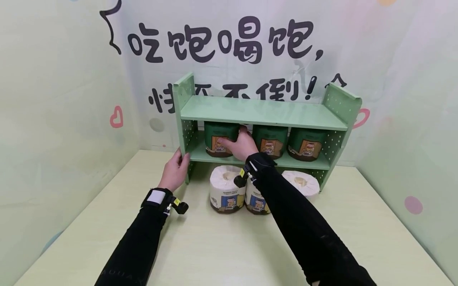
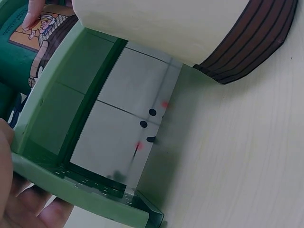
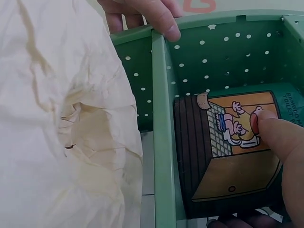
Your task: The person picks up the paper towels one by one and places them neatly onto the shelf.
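Note:
A light green two-tier shelf rack (image 1: 262,109) stands against the back wall. My left hand (image 1: 174,172) grips its left side panel, thumb on the front edge and fingers behind. On the lower board my right hand (image 1: 244,145) holds the leftmost green-wrapped toilet roll (image 1: 214,135), its thumb on the printed picture in the right wrist view. That roll stands upright close to the left panel. Two more green-wrapped rolls, a middle one (image 1: 269,139) and a right one (image 1: 307,143), stand on the same board.
White-wrapped toilet rolls stand on the pale table (image 1: 214,246) in front of the rack: a left one (image 1: 227,186), a middle one (image 1: 252,200) partly behind my right forearm, and a right one (image 1: 304,183). Printed wall sheets enclose the table at the back and sides.

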The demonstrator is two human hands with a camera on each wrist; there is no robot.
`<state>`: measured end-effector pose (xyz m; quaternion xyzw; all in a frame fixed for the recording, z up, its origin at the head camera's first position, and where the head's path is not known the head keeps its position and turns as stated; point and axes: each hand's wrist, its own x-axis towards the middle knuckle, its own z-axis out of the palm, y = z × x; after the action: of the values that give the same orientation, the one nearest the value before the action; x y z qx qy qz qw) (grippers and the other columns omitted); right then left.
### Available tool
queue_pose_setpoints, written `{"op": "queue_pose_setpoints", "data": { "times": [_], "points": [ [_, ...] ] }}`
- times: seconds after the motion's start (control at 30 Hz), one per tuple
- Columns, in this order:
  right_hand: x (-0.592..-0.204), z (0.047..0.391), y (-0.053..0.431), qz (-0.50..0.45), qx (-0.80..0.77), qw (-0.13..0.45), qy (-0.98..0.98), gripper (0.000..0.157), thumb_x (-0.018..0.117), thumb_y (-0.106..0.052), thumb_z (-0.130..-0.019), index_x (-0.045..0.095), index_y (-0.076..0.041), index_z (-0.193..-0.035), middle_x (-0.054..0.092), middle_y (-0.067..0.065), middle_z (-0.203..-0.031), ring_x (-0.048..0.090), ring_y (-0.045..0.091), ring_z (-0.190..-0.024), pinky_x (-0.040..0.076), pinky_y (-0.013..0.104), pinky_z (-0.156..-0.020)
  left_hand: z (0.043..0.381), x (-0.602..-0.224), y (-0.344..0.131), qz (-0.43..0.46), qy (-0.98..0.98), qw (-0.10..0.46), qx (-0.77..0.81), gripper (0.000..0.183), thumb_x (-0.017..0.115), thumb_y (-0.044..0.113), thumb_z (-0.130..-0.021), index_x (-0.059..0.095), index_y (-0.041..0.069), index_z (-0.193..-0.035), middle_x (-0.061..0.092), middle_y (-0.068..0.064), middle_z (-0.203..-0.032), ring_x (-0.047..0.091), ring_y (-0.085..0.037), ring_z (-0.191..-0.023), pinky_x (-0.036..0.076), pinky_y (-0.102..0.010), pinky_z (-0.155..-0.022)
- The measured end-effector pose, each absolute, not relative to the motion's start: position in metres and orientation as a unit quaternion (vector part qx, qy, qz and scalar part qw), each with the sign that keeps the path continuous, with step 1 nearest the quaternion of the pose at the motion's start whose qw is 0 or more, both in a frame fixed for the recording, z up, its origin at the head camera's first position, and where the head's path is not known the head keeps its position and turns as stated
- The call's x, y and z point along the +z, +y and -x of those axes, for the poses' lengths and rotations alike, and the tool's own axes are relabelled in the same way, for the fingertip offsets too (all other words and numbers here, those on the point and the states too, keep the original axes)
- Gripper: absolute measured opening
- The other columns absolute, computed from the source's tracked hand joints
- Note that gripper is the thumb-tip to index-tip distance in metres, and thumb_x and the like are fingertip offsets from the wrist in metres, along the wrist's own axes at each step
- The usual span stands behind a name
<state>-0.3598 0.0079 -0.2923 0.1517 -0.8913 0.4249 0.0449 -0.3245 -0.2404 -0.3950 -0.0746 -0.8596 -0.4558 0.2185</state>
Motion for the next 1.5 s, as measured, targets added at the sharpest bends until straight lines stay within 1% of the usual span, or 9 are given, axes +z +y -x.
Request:
{"op": "queue_pose_setpoints", "data": {
  "times": [0.17,0.33,0.53,0.77,0.87,1.0,1.33,1.4,1.5],
  "points": [
    [-0.29,0.361,0.007,-0.148,0.426,0.048,-0.891,0.094,0.067,-0.048,-0.094,0.011,-0.002,-0.155,0.034,0.02,-0.148,0.04,0.028,-0.128,0.039,0.042,-0.104,0.325,-0.392,-0.24,0.079,-0.858,0.218,-0.458,0.046,0.038,0.037,-0.109,0.038,0.017,-0.15,0.06,-0.019,-0.112,0.054,-0.026,-0.085,0.048,-0.04,-0.066],
    [-0.289,0.36,0.006,-0.157,0.433,0.048,-0.886,0.094,0.067,-0.047,-0.094,0.012,-0.002,-0.155,0.035,0.02,-0.148,0.04,0.028,-0.129,0.039,0.043,-0.104,0.325,-0.392,-0.241,0.072,-0.857,0.22,-0.461,0.047,0.038,0.038,-0.109,0.037,0.018,-0.151,0.06,-0.015,-0.113,0.054,-0.025,-0.085,0.048,-0.039,-0.065],
    [-0.292,0.355,0.009,-0.162,0.429,0.042,-0.888,0.092,0.066,-0.051,-0.093,0.016,-0.004,-0.155,0.035,0.016,-0.148,0.04,0.026,-0.128,0.04,0.04,-0.103,0.323,-0.393,-0.24,0.074,-0.858,0.216,-0.46,0.047,0.038,0.037,-0.109,0.035,0.018,-0.152,0.06,-0.016,-0.118,0.055,-0.026,-0.089,0.049,-0.04,-0.068],
    [-0.294,0.344,0.019,-0.15,0.409,0.041,-0.899,0.094,0.065,-0.056,-0.091,0.019,-0.006,-0.156,0.029,0.017,-0.152,0.031,0.027,-0.135,0.035,0.042,-0.107,0.326,-0.395,-0.242,0.082,-0.861,0.217,-0.453,0.047,0.039,0.036,-0.109,0.036,0.016,-0.151,0.06,-0.018,-0.116,0.055,-0.026,-0.086,0.049,-0.041,-0.065],
    [-0.295,0.339,0.023,-0.157,0.397,0.05,-0.903,0.091,0.065,-0.057,-0.091,0.024,-0.007,-0.155,0.033,0.015,-0.15,0.033,0.025,-0.133,0.037,0.041,-0.106,0.325,-0.393,-0.244,0.086,-0.86,0.219,-0.453,0.047,0.041,0.036,-0.109,0.037,0.014,-0.151,0.059,-0.019,-0.123,0.058,-0.027,-0.099,0.053,-0.046,-0.075],
    [-0.295,0.332,0.03,-0.17,0.403,0.057,-0.897,0.086,0.066,-0.057,-0.09,0.031,-0.009,-0.152,0.038,0.01,-0.147,0.04,0.022,-0.127,0.041,0.038,-0.102,0.322,-0.391,-0.244,0.089,-0.855,0.212,-0.465,0.049,0.044,0.034,-0.108,0.036,0.013,-0.152,0.05,-0.019,-0.138,0.05,-0.03,-0.119,0.05,-0.051,-0.09],
    [-0.293,0.31,0.068,-0.218,0.483,0.055,-0.846,0.074,0.064,-0.055,-0.092,0.039,-0.014,-0.149,0.045,0.003,-0.144,0.043,0.012,-0.126,0.041,0.033,-0.101,0.306,-0.377,-0.244,0.109,-0.857,0.225,-0.451,0.053,0.051,0.03,-0.106,0.036,0.006,-0.151,0.038,-0.014,-0.148,0.045,-0.03,-0.124,0.05,-0.05,-0.092],
    [-0.294,0.305,0.08,-0.223,0.495,0.066,-0.837,0.07,0.065,-0.054,-0.092,0.043,-0.016,-0.147,0.049,0.003,-0.141,0.046,0.011,-0.123,0.042,0.034,-0.1,0.301,-0.373,-0.244,0.108,-0.857,0.232,-0.447,0.053,0.052,0.029,-0.106,0.035,0.006,-0.151,0.036,-0.013,-0.149,0.045,-0.029,-0.125,0.05,-0.05,-0.092],
    [-0.291,0.289,0.098,-0.224,0.522,0.082,-0.819,0.061,0.065,-0.045,-0.097,0.046,-0.011,-0.144,0.052,0.008,-0.137,0.048,0.015,-0.121,0.043,0.039,-0.101,0.294,-0.366,-0.244,0.107,-0.855,0.248,-0.443,0.053,0.053,0.028,-0.105,0.036,0.006,-0.151,0.036,-0.014,-0.149,0.045,-0.029,-0.125,0.05,-0.049,-0.091]
  ]
}}
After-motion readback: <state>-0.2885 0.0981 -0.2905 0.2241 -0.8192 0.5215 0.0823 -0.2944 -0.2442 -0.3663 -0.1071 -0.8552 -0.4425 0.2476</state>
